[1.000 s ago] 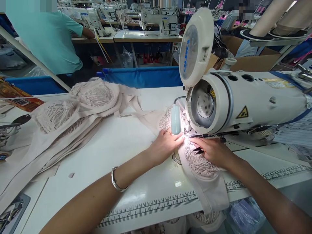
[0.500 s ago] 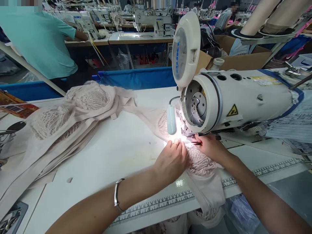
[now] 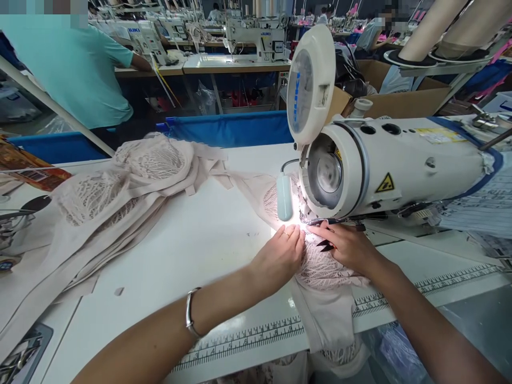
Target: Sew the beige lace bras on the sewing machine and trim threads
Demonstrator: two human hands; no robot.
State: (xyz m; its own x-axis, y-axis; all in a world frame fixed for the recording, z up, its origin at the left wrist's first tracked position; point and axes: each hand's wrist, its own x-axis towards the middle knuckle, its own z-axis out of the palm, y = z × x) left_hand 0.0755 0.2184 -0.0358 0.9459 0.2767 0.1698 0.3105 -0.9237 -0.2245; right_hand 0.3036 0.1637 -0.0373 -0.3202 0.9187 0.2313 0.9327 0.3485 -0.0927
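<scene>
A pale pink lace bra (image 3: 324,266) lies under the head of a sewing machine (image 3: 392,160), with its lower band hanging over the table's front edge. My left hand (image 3: 278,256), fingers together and bent, grips the bra's edge just left of the brightly lit needle area. In my right hand (image 3: 350,245) is a pair of black thread snips (image 3: 326,246), their blades apart and pointing left over the lace. My right index finger reaches toward the fabric by the needle. Glare and the machine head hide the needle and the fingertips' exact contact.
A pile of similar bras (image 3: 160,160) covers the table's left side. A small lamp (image 3: 284,197) hangs beside the machine head, whose round cover (image 3: 312,85) is raised. A ruler strip (image 3: 256,341) runs along the front edge. A person in a teal shirt (image 3: 76,74) sits beyond.
My right hand has shifted slightly, its index finger now stretched toward the needle area and the snips lower over the lace. The bra's lower band has moved left. The machine's inner wheel looks turned.
</scene>
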